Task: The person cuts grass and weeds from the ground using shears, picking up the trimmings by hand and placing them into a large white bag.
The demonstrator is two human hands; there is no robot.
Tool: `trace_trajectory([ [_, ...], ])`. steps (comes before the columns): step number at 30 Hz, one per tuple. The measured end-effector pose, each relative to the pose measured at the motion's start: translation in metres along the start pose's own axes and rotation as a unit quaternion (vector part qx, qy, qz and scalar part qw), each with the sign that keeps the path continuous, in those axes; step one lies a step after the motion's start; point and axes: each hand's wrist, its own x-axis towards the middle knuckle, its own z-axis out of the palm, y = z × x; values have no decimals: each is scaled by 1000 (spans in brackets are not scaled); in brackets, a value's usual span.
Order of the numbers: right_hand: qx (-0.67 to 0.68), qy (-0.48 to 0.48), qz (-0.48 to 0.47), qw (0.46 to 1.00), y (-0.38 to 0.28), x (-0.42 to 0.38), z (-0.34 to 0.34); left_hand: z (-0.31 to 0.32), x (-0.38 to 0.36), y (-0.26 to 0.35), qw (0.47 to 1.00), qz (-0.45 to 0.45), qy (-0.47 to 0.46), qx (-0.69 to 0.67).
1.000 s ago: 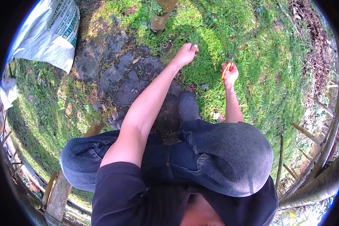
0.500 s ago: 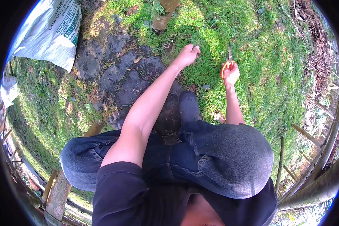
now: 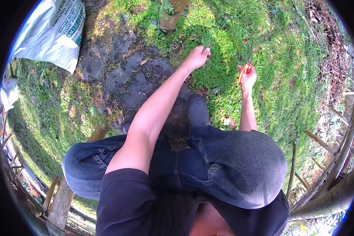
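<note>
My left hand (image 3: 198, 58) is closed low over the ground, and a small tuft of grass (image 3: 206, 40) sticks out past its pinched fingertips. To its right, my right hand (image 3: 247, 78) grips the orange handles of a pair of scissors (image 3: 246, 70). The dark blades point away from me over the grass, apart from the left hand. Whether the blades are spread is too small to tell. Short green plants (image 3: 212, 72) cover the ground between the two hands.
A slim trunk or post (image 3: 170, 21) rises just beyond my left hand. Dark flat stones (image 3: 135, 88) lie to the left, with a white printed sack (image 3: 51, 39) at the upper left. My boot (image 3: 198, 111) is below the hands. Wooden poles (image 3: 330, 192) edge the right side.
My right hand has moved a little to the right with the scissors, away from the left hand. The left hand stays almost in place.
</note>
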Motion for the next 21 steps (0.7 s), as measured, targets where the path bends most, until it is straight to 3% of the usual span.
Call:
trace_trajectory([
  [4,139,-117,60,981,-40,6,-29,3,4,-3,1000,-1,-1,4],
  [7,144,-182,46,972,-69,5,-39,5,3,4,999,8,-7,48],
  [11,217,-239,-62,945,-84,-7,-23,15,-4,24,988,55,-30,138],
  [12,235,-253,-53,937,-86,-10,-15,21,-1,23,993,19,-76,92],
  [15,208,-224,0,952,-97,-20,6,40,-1,18,991,69,-87,73],
  [16,223,-218,18,950,-98,-22,11,44,4,9,990,92,-105,12],
  [21,232,-184,55,953,-93,-29,19,25,2,4,983,52,-173,3],
])
